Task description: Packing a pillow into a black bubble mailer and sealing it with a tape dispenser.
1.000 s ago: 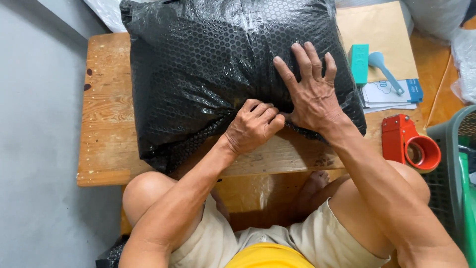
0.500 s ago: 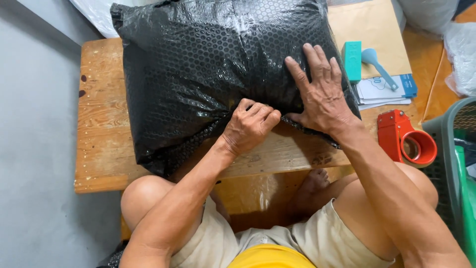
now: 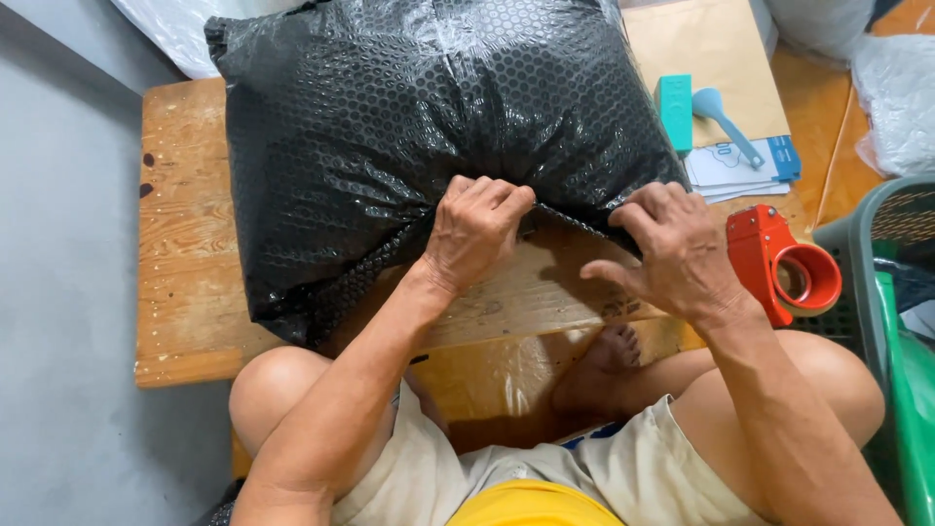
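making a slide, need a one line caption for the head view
Left hand and right hand pinch the near edge of a black bubble-wrap parcel on a wooden table, red tape dispenser alongside.

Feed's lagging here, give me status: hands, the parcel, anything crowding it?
Left hand pinching the black bubble-wrap parcel at its near edge. Right hand gripping its near right corner. Parcel flat on wooden bench. Red tape dispenser beside right hand, not touching.
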